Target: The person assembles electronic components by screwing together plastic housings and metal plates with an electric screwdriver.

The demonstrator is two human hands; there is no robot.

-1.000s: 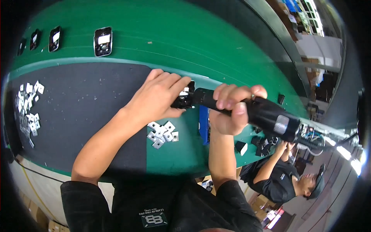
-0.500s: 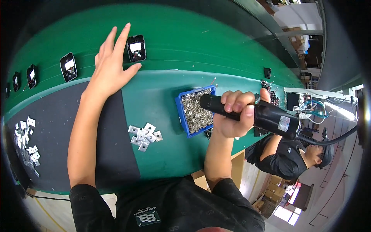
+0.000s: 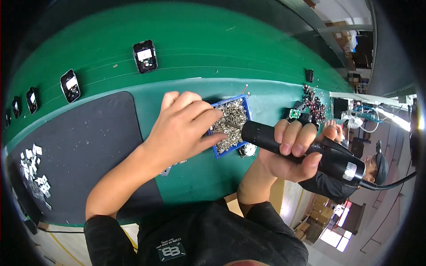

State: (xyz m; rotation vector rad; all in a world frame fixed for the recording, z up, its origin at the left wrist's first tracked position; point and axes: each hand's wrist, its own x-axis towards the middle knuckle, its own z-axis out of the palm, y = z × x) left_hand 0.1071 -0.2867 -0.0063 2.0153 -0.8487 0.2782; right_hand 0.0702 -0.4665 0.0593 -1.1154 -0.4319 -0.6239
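Note:
My right hand (image 3: pixel 290 155) is wrapped round a black electric screwdriver (image 3: pixel 339 164), whose thin bit points left over a blue tray (image 3: pixel 216 152) heaped with small silver screws (image 3: pixel 233 141). At the tray's left side is my left hand (image 3: pixel 177 126), its thumb and forefinger apart above the screws near the bit. No held piece shows between those fingers. Small square metal plates (image 3: pixel 166 171) lie mostly hidden under my left forearm. On the green belt beyond stands a black-framed device (image 3: pixel 145 57) with a white label inside.
More such devices (image 3: pixel 70 86) line the belt leftward. A dark mat (image 3: pixel 106 133) carries scattered metal plates (image 3: pixel 33 166) at its far left. Dark small parts (image 3: pixel 315 104) are piled at the right, near a green circuit board (image 3: pixel 294 114). A co-worker (image 3: pixel 328 184) is at the right.
My left hand has come from beside the belt device to the screw tray. The screwdriver has shifted slightly right and down. Devices on the belt have moved left.

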